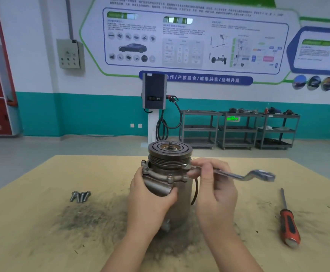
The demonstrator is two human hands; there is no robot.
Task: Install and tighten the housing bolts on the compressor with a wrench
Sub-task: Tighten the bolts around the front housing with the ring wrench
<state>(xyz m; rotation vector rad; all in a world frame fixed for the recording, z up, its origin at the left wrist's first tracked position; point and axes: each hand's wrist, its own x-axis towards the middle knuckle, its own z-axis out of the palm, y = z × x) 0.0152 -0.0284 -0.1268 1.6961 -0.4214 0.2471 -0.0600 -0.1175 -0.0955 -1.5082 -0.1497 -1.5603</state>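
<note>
A: Starting at the left edge, what lies on the table [42,242]?

B: A tan, board-like top, smeared with dark gritty dust. On it sit four loose bolts [80,196], bright metal with flanged heads, bunched side by side and touching.

A: And in the middle?

B: The compressor [170,173] stands upright near the table's far-middle, a dull grey metal cylinder with a dark ribbed pulley [170,153] on top and a short shaft at its centre. Several bolt heads stud the flange below the pulley. The left hand [150,195] wraps the housing, fingers curled round its front, thumb across the smooth curved metal.

A: The other side?

B: The right hand [213,191] pinches the near end of the wrench [238,174], fingers closed on it right at the flange. The wrench is an offset, cranked bar of shiny steel reaching out to the right; its far end is blurred.

A: Is it seated on a bolt?

B: I cannot tell; the fingers cover that end. A thin black cable curves down behind the hand, mostly hidden. The compressor's base is also hidden by both wrists.

A: Farther right?

B: A screwdriver [288,222], slim steel shank, red-and-black handle, lying well apart from the compressor.
</note>
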